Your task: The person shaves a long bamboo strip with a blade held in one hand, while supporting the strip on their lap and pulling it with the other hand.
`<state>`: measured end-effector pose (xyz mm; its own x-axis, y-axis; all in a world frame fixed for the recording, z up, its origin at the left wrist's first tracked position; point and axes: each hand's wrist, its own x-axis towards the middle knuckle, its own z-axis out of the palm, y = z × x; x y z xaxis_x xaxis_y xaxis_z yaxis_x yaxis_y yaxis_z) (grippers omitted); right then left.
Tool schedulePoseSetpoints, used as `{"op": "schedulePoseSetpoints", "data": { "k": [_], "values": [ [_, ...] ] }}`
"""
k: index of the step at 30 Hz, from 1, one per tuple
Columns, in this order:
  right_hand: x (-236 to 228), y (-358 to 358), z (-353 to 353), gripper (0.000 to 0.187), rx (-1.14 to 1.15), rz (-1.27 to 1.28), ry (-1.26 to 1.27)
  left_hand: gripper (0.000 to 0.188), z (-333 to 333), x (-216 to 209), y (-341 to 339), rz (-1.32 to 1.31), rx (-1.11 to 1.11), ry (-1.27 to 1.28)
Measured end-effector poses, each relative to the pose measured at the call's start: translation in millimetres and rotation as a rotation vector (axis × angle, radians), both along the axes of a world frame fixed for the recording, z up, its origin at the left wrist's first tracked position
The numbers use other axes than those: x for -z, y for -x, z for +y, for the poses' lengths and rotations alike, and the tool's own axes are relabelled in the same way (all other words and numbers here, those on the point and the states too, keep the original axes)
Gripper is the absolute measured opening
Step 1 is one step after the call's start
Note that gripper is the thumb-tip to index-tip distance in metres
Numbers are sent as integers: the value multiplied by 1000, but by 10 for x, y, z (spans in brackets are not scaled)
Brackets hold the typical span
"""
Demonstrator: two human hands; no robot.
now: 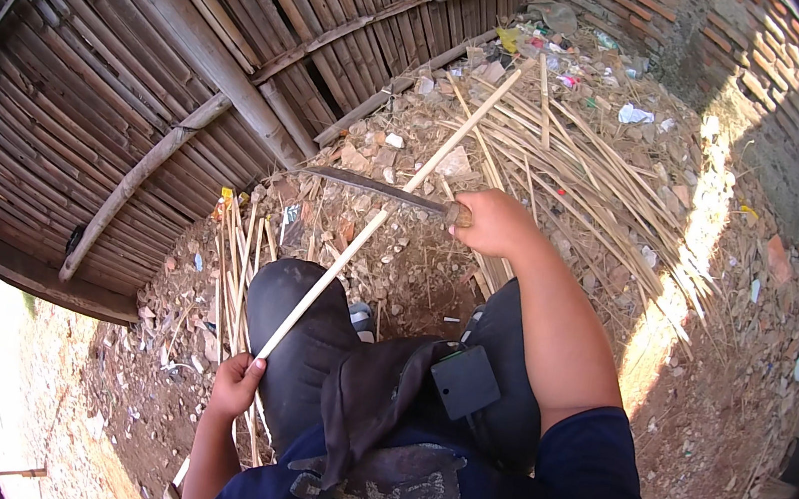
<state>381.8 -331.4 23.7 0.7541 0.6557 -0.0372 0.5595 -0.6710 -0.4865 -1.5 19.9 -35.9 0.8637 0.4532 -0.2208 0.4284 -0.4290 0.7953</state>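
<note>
A long pale bamboo strip (337,267) slants up and away across my left thigh. Its near end is gripped in my left hand (235,386), the thumb lying along it. My right hand (496,224) is closed round the wooden handle of a long, dark-bladed machete (378,186). The blade points left and crosses the strip around its middle; whether the edge bites into it I cannot tell. More strips (235,258) stand in a bundle beside my left leg. A loose pile of cut strips (591,174) lies on the ground ahead, toward the right.
A bamboo slat wall (135,114) with thick poles rises at the left. At the far right stands a brick wall (718,49). Rubble and scraps of litter (635,114) cover the dirt ground (738,436). A dark flat box (465,381) rests at my lap.
</note>
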Motion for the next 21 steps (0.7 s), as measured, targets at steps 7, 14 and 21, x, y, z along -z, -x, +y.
{"op": "schedulePoseSetpoints", "data": {
  "k": [7, 14, 21],
  "values": [
    [-80, 20, -7, 32, 74, 33, 82, 48, -223, -185, -37, -39, -13, -407],
    [-128, 90, 45, 41, -19, 54, 114, 48, -217, -104, 1, -97, -8, -493],
    [17, -75, -48, 50, 131, 89, 103, 46, -230, -169, -61, -81, 5, -393]
  ]
}}
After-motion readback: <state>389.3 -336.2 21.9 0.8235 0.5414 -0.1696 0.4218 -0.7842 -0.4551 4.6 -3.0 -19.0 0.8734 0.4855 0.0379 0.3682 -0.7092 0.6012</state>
